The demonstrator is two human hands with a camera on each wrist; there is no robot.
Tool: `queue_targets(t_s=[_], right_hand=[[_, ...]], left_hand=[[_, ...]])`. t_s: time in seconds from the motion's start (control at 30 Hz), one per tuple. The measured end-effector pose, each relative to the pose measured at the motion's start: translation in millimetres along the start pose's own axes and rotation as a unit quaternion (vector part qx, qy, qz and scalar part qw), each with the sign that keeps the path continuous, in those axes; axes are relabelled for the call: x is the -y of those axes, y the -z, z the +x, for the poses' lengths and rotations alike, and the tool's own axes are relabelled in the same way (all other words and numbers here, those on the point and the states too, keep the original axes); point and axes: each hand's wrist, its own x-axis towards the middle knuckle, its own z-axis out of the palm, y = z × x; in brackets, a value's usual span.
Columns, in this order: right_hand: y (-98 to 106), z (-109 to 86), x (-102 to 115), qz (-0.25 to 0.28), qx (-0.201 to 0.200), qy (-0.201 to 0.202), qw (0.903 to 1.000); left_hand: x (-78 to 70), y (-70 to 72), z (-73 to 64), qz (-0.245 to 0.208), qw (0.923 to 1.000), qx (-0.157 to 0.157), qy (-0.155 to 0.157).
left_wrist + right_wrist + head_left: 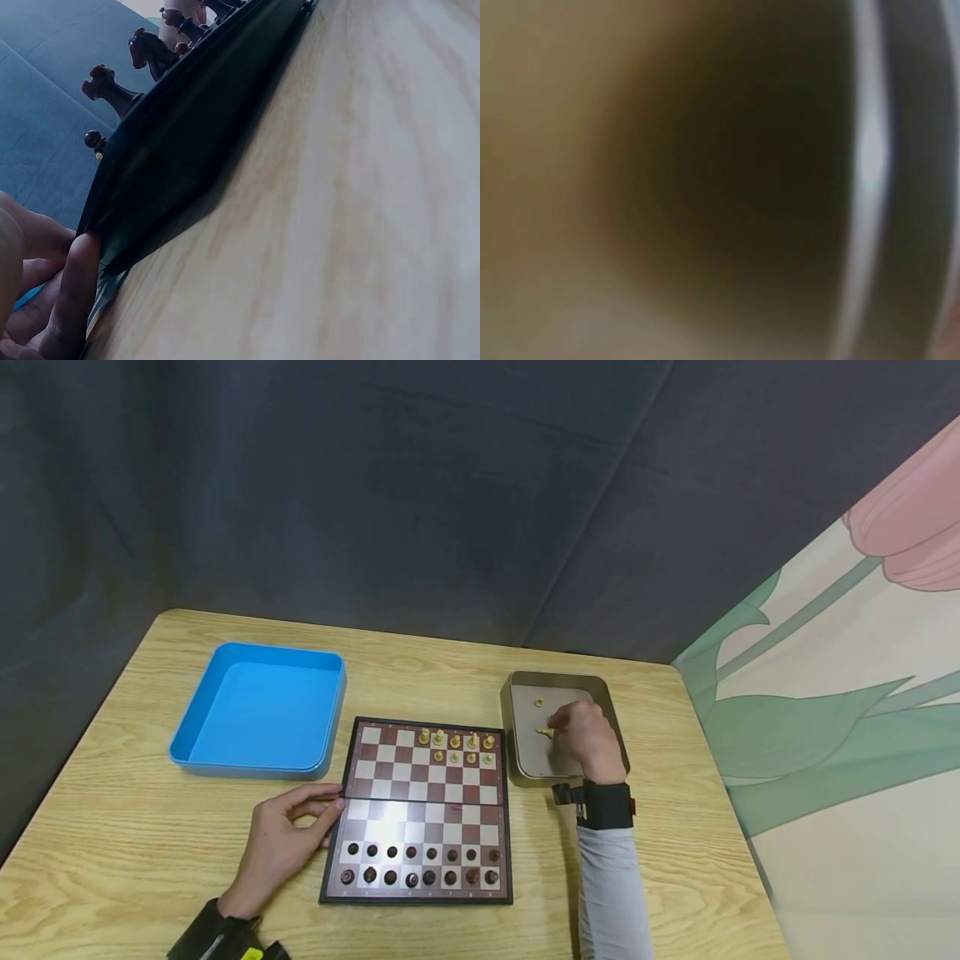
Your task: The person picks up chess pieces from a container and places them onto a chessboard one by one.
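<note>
A folding chessboard (420, 789) lies flat on the table. My left hand (281, 839) touches its left edge by the fold with thumb and fingertips; in the left wrist view the fingers (73, 289) press against the board's black side (172, 157). Over the grey metal tin (528, 760), my right hand (588, 735) reaches down with bent fingers beside a lying gold chess piece (546, 732). Whether the fingertips pinch that piece is hidden. A second gold piece (538, 702) lies farther back in the tin. The right wrist view is mostly blurred.
Several gold pieces (455, 742) stand in two rows at the board's far right. Two rows of dark pieces (412, 880) line the near side. A blue tray (270, 706) sits behind the left hand. Dark cloth (390, 502) hangs behind the table.
</note>
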Motion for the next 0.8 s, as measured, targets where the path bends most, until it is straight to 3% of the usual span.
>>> queue_targets(t_s=[0.53,0.7,0.8], right_hand=[[-4.0,2.4,-4.8,-0.021,0.016,-0.041,0.9988],[0.4,0.8,-2.3,-0.016,0.025,-0.037,0.9989],[4.4,-1.2,-1.1,-0.02,0.01,-0.02,0.9995]], left_hand=[[-2.5,0.6,0.3,0.006,1.0,0.001,-0.004],[-2.5,0.7,0.0,-0.004,1.0,0.004,0.002],[-2.4,0.9,0.2,-0.008,1.0,0.004,0.003]])
